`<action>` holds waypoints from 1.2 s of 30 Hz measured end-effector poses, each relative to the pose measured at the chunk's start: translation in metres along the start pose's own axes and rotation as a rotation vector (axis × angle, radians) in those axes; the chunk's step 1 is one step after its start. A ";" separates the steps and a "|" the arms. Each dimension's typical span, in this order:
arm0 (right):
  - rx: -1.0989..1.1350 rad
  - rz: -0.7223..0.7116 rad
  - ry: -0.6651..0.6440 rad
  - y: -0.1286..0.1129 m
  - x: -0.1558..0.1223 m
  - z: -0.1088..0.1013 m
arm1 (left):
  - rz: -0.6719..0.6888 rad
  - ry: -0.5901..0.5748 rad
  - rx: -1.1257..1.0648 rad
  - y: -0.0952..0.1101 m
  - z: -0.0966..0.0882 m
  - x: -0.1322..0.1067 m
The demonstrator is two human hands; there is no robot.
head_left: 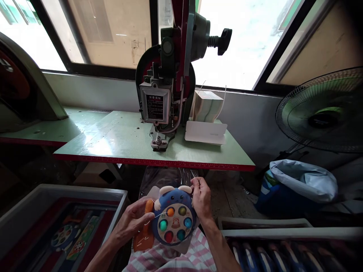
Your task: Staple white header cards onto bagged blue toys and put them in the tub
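Note:
Over my lap is a round blue toy (173, 215) with cream ears, a small animal face and several coloured domes on a pale disc. My left hand (138, 215) pinches an orange plastic piece (144, 236) at the toy's left side; the piece has a rounded top and a wider lower end. A thin pale cord runs from near my left thumb across the toy. My right hand (202, 198) is closed at the toy's upper right edge, its fingertips on clear plastic film. A clear plastic bag (170, 175) lies behind and around the toy.
A green machine (155, 102) stands on a pale green table (124, 132) with a red edge. Beside it are a stack of cards (208, 102) and a white box (205, 132). Bins flank me: left bin (124, 194), right bin (283, 233). A fan (320, 113) and sack (303, 181) stand right.

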State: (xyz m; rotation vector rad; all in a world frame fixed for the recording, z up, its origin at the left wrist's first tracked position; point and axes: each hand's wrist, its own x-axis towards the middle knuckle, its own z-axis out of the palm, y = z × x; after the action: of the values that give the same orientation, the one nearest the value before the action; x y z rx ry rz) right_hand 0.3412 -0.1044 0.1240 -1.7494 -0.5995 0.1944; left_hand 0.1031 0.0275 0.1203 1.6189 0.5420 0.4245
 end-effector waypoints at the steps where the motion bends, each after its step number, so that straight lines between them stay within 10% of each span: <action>1: -0.001 -0.009 -0.013 0.000 -0.002 0.002 | -0.018 0.016 0.002 -0.001 -0.002 0.000; 10: 0.142 0.070 -0.101 -0.002 -0.029 0.020 | -0.099 0.478 -0.155 -0.006 -0.010 0.018; 18: 0.376 0.120 -0.281 0.011 -0.032 0.020 | -0.062 0.482 -0.221 -0.025 -0.020 0.007; 28: 0.214 0.005 -0.115 0.030 -0.009 0.019 | 0.021 0.337 -0.507 0.009 -0.033 0.020; 36: 0.317 0.132 -0.128 0.037 -0.005 0.018 | -0.159 0.549 -0.525 -0.012 -0.026 0.027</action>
State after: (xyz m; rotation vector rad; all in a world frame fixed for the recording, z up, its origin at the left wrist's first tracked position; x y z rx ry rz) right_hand 0.3400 -0.0970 0.0836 -1.4762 -0.5141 0.4710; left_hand 0.1091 0.0651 0.1100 0.9385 0.8790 0.8241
